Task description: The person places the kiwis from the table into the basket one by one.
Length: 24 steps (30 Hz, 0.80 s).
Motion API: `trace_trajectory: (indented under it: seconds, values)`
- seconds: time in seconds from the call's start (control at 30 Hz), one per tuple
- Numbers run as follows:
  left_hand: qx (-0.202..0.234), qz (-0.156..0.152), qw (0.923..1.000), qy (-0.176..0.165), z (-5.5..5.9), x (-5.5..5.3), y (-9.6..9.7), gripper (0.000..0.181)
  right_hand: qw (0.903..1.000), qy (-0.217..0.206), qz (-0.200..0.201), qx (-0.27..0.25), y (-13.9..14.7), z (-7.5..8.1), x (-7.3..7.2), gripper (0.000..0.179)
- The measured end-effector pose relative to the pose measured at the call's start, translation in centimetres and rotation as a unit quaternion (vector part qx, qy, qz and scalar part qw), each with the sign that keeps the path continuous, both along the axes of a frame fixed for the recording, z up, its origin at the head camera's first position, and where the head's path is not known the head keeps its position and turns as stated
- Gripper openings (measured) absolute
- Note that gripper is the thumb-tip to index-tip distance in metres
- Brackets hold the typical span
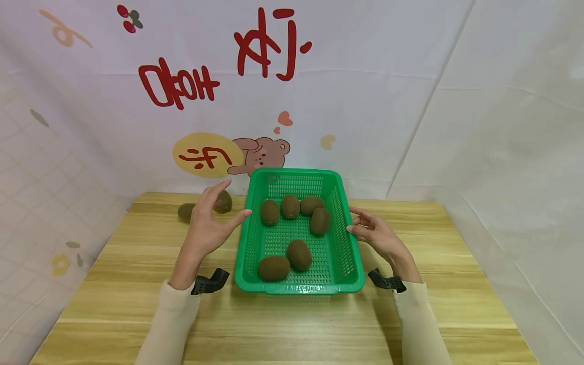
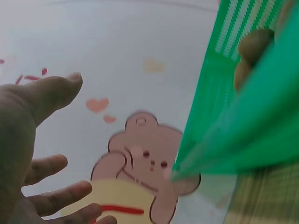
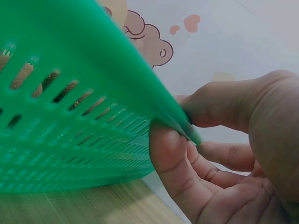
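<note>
A green plastic basket (image 1: 298,289) with slotted sides stands in the middle of the table, holding several brown kiwis (image 1: 299,255). My right hand (image 1: 375,234) pinches its right rim; in the right wrist view the thumb lies over the rim and the fingers (image 3: 170,149) are curled beneath it. On the other side my left hand (image 1: 207,228) is spread beside the basket, holding nothing. Its thumb tip overlaps the left rim in the head view, while the left wrist view shows a gap between the fingers (image 2: 60,198) and the basket.
Two more kiwis lie on the wooden table (image 1: 292,329) behind my left hand, one kiwi (image 1: 186,212) farther left and another kiwi (image 1: 223,202) partly hidden by the fingers. A white printed cloth (image 1: 365,101) hangs along the table's back edge and both sides.
</note>
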<state>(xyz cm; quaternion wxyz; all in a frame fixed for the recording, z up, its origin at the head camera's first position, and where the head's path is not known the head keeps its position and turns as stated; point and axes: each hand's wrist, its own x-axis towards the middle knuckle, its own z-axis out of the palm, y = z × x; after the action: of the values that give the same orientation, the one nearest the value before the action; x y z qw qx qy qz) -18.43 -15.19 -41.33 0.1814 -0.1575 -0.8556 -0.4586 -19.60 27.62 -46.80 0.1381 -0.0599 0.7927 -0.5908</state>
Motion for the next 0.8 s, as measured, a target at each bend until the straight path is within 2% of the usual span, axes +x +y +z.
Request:
trace_trajectory:
  seconds: [0.27,0.8]
  values:
    - [-0.022,0.043,0.9987,0.017,-0.9,-1.1,-1.9,0.088,1.0000,-0.001,0.002,-0.004,-0.1,0.1,0.0,0.069]
    - [-0.038,0.097,0.9937,-0.040,-3.3,-2.6,-5.6,0.094,0.9999,-0.004,-0.004,-0.015,-0.1,-0.1,0.0,0.068]
